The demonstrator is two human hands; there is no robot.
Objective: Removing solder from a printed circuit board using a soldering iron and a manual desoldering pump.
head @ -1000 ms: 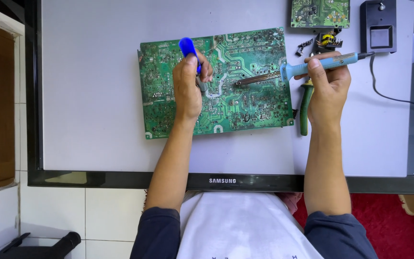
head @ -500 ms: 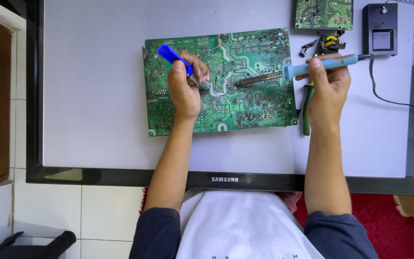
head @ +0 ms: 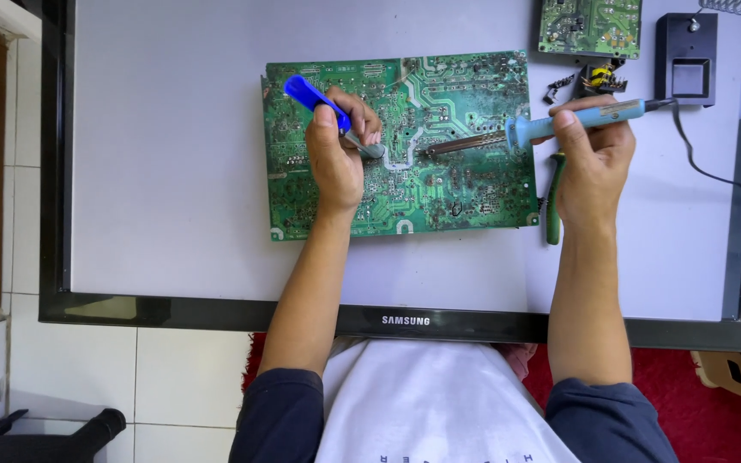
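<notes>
Circuit board (head: 465,184) under both hands: left hand (head: 336,159) grips blue-handled tool (head: 310,93), tip half hidden; right hand (head: 593,159) grips soldering iron (head: 589,116); pliers (head: 552,201) partly covered.

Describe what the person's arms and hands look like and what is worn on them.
Both forearms are bare from above the elbow down. Dark navy sleeves are pushed up on the upper arms. The left hand and right hand wear no gloves; no rings, watch or bands show. A white shirt covers the chest.

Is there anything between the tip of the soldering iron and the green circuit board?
Nothing visible. The soldering iron in the right hand has its tip over the bare circuit board; the blue tool in the left hand lies to its left, apart.
</notes>
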